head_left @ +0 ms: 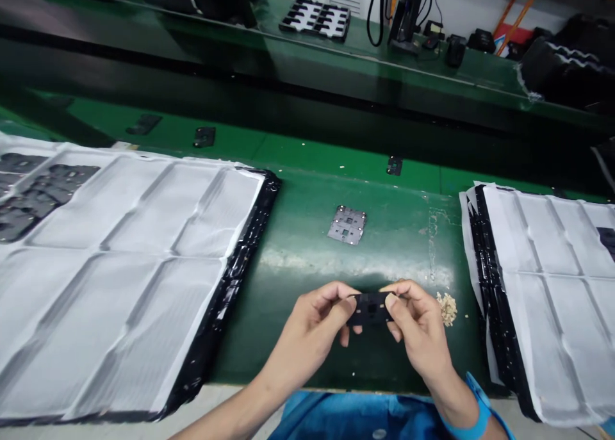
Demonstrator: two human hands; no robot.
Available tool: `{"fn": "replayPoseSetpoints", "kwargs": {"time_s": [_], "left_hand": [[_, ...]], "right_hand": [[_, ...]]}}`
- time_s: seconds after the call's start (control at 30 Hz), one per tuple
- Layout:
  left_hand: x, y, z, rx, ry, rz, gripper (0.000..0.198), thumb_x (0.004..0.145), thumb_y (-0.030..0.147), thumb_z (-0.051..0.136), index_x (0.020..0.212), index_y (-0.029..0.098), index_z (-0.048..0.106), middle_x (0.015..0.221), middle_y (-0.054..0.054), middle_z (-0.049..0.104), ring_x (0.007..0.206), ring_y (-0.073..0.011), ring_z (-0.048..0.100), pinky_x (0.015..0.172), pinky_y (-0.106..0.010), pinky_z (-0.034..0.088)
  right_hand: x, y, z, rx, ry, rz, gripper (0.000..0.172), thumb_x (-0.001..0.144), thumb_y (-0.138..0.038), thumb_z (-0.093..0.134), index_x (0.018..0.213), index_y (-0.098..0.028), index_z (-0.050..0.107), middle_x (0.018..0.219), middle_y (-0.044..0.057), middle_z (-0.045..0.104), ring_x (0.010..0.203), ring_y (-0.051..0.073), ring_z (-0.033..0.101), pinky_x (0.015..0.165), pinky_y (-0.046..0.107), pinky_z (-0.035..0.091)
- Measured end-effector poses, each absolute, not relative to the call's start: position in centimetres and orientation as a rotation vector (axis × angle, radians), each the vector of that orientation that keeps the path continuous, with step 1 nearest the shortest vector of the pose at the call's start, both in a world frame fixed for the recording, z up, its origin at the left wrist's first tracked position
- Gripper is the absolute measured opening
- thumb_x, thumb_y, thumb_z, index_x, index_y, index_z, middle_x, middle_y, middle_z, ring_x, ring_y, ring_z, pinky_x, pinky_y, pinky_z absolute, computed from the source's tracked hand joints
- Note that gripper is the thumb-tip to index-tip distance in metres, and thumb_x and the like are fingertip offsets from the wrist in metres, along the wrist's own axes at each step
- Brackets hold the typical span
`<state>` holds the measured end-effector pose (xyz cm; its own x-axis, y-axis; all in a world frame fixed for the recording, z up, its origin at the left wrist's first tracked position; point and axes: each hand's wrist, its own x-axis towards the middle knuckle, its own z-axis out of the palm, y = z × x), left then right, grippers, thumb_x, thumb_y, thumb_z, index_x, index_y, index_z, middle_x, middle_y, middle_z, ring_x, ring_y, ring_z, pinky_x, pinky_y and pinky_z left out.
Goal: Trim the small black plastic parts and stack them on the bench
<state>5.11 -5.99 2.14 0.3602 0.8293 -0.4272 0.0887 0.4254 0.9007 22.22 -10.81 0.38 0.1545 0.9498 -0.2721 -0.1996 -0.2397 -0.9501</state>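
A small flat black plastic part with cut-outs is held level above the near edge of the green table. My left hand pinches its left end between thumb and fingers. The right end is gripped the same way by my right hand, which has a blue band at the wrist. Beyond my hands, a grey part with square openings lies flat on the table. A little heap of pale crumb-like bits sits just right of my right hand.
To the left lies a large white-lined tray with several dark parts at its far left. Stacked trays stand at right. On the green strip behind lie a black part and another dark part. A slotted tray rests on the back ledge.
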Motion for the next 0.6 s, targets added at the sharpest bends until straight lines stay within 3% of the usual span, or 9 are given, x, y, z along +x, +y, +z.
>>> {"fn": "replayPoseSetpoints", "kwargs": {"time_s": [0.13, 0.37, 0.43, 0.53, 0.6], "left_hand": [[4.8, -5.3, 2.1, 1.035, 1.083, 0.535, 0.029, 0.093, 0.043, 0.06, 0.083, 0.017, 0.067, 0.063, -0.001, 0.068, 0.052, -0.0132, 0.055, 0.053, -0.025, 0.046], [4.0, -4.0, 2.6, 1.268, 1.074, 0.485, 0.022, 0.091, 0.038, 0.063, 0.092, 0.017, 0.07, 0.071, 0.002, 0.06, 0.061, -0.0129, 0.055, 0.054, -0.023, 0.047], [3.6, -2.4, 2.0, 1.421, 1.078, 0.505, 0.018, 0.092, 0.034, 0.062, 0.092, 0.018, 0.068, 0.073, 0.002, 0.06, 0.065, -0.0136, 0.058, 0.058, -0.023, 0.049], [2.9, 1.4, 0.7, 1.749, 1.162, 0.507, 0.01, 0.094, 0.024, 0.059, 0.093, 0.018, 0.065, 0.078, 0.0, 0.066, 0.07, -0.0151, 0.063, 0.065, -0.025, 0.053], [2.5, 4.0, 0.0, 1.872, 1.255, 0.515, 0.007, 0.093, 0.018, 0.06, 0.095, 0.017, 0.067, 0.084, -0.002, 0.067, 0.073, -0.0166, 0.065, 0.068, -0.027, 0.054]], "right_hand": [[22.5, -10.7, 0.3, -1.347, -0.837, 1.355, 0.034, 0.095, -0.049, 0.07, 0.097, -0.016, 0.071, 0.052, -0.008, 0.05, 0.042, 0.008, 0.043, 0.046, 0.02, 0.035], [22.0, -10.3, -0.8, -1.467, -0.835, 1.295, 0.033, 0.095, -0.049, 0.069, 0.086, -0.017, 0.07, 0.054, -0.007, 0.046, 0.045, 0.008, 0.04, 0.044, 0.02, 0.032], [22.0, -10.3, -1.3, -1.504, -0.887, 1.247, 0.031, 0.098, -0.047, 0.066, 0.099, -0.017, 0.073, 0.057, -0.006, 0.052, 0.048, 0.01, 0.045, 0.047, 0.021, 0.037], [22.4, -10.4, -2.1, -1.543, -0.954, 1.151, 0.042, 0.098, -0.043, 0.068, 0.132, -0.019, 0.066, 0.087, 0.004, 0.072, 0.054, 0.011, 0.053, 0.05, 0.023, 0.045], [22.8, -10.6, -2.6, -1.54, -1.007, 1.132, 0.044, 0.096, -0.044, 0.071, 0.132, -0.019, 0.068, 0.103, 0.009, 0.076, 0.055, 0.011, 0.053, 0.05, 0.023, 0.047]]}}
